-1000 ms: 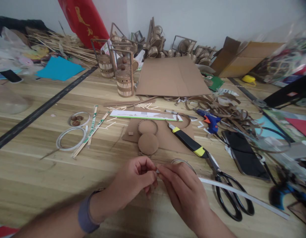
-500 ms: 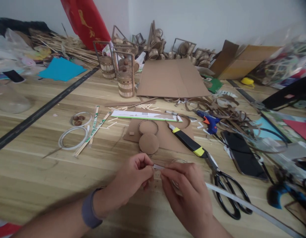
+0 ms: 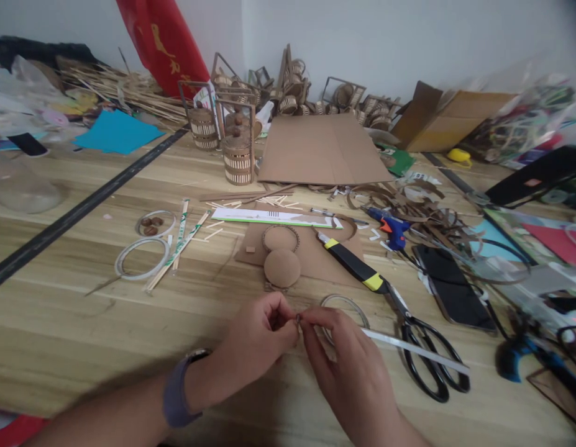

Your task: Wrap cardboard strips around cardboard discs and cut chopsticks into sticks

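- Left hand (image 3: 262, 332): thumb and forefinger pinched together, other fingers curled; seemingly on the near end of a pale strip (image 3: 418, 351), though fingers hide most of it.
- Right hand (image 3: 350, 363): fingertips closed on the same small point, touching the left; the fine pinch suits a narrow, flexible piece.
- Strip: flat, smooth, slightly glossy; emerges from behind the right hand and runs right across the scissors (image 3: 410, 324), presumably trailing to spare the fingers its length.
- Scissors: black looped handles towards the near right, probably for ready reach.
- Cutter (image 3: 355, 266): black and yellow, ribbed grip, lying partly on a flat cardboard sheet (image 3: 325, 267), likely a work base.
- Cardboard disc (image 3: 282, 268): matt, round, just nearer than a notch-edged ring (image 3: 281, 227).
- Thin pale hoop (image 3: 357, 305): beside the right hand, partly hidden by it.
- Slatted bucket (image 3: 238, 164): upright, far left of centre, tall handle, apparently set clear of the hands.
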{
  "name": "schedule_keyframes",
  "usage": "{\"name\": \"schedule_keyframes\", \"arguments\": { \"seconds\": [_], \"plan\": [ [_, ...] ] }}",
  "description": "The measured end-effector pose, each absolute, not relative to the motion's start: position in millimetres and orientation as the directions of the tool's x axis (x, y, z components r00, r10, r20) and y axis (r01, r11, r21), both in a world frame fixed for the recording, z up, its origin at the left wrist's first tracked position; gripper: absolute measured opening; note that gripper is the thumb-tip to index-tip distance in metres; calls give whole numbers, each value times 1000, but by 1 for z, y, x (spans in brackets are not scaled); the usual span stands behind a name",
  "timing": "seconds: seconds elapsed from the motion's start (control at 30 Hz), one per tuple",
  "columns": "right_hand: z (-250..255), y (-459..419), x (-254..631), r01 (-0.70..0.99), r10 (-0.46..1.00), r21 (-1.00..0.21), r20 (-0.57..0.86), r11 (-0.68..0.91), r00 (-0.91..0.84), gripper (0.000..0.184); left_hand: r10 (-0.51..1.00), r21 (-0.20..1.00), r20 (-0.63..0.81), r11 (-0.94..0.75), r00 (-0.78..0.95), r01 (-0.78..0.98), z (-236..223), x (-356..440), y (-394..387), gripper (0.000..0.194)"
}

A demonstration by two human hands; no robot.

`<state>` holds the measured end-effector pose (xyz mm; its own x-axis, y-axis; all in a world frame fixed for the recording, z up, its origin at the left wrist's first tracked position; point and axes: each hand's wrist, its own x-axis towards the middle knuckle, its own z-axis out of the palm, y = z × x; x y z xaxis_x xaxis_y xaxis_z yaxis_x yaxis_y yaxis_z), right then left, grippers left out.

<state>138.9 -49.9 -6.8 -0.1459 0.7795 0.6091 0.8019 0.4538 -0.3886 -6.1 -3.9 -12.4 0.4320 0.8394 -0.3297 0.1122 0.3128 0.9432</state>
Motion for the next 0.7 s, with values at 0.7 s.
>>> {"name": "schedule_keyframes", "arguments": {
  "seconds": [0.7],
  "plan": [
    [-8,-51,145,802,781,-344,582,488,-225,22,853,966,-245,175,461,188,-11,-6,-6,14]
  ]
}}
